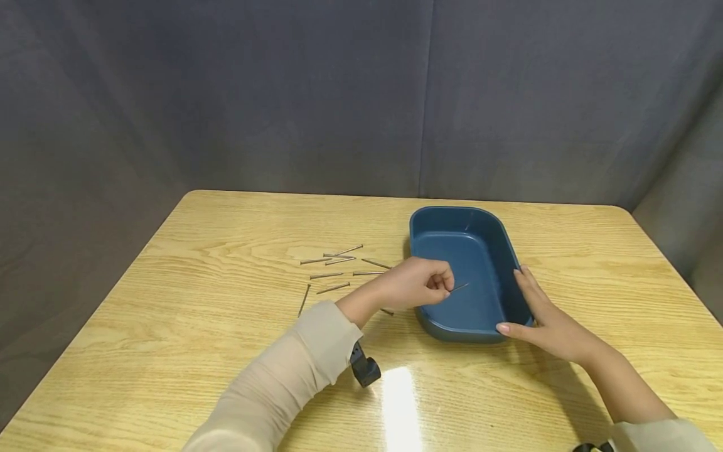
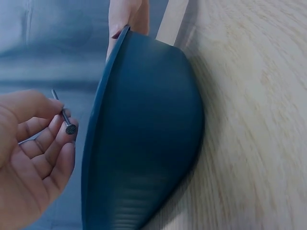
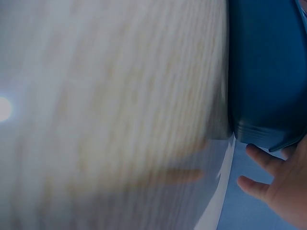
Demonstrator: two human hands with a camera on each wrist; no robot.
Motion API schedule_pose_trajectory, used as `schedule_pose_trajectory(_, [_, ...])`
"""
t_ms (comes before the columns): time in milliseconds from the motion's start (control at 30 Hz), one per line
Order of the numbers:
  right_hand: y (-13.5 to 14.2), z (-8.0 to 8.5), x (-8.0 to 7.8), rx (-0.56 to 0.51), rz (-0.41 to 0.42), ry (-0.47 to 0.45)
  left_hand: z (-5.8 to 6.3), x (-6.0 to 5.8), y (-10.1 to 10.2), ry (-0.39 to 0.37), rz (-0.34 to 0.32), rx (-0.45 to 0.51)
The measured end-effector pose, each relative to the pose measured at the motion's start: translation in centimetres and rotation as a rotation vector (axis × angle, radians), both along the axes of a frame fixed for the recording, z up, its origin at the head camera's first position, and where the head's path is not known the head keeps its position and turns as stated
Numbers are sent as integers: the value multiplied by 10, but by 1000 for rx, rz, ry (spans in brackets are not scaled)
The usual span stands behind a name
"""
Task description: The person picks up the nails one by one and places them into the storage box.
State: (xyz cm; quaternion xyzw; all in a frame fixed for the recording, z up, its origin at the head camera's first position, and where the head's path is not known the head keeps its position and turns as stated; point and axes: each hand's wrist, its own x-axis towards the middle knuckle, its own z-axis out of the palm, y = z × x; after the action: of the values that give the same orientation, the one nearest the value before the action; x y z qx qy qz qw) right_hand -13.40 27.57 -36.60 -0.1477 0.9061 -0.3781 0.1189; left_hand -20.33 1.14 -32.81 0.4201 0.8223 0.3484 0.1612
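Note:
My left hand [image 1: 415, 284] pinches a nail [image 2: 66, 115] between thumb and fingertips, over the left side of a blue plastic basin [image 1: 460, 263]. In the left wrist view the nail's flat head faces the camera, and the left hand [image 2: 36, 143] is just outside the basin's rim [image 2: 93, 122] in that view. At the basin's near right corner, my right hand [image 1: 545, 323] rests on the rim with thumb and fingers spread. The right wrist view shows that hand [image 3: 288, 187] against the basin's side wall [image 3: 266, 72], its fingers extended.
Several loose nails [image 1: 333, 288] lie scattered on the wooden table [image 1: 226, 301], left of the basin; the left forearm partly covers some. A grey curtain [image 1: 316, 100] hangs behind the table. Dark wrist mounts [image 1: 366, 370] show at the sleeves.

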Motion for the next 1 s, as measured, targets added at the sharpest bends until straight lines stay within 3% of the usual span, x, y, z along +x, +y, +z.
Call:
schedule_pose_trajectory(400, [0, 1, 1, 4, 4, -7, -8, -2, 16, 17, -16, -30])
schedule_pose_trajectory(700, [-1, 0, 0, 2, 6, -6, -16, -5, 25, 62, -51, -125])
schedule_pose_trajectory(1000, [0, 1, 0, 3, 2, -8, -15, -5, 38, 131, -77, -238])
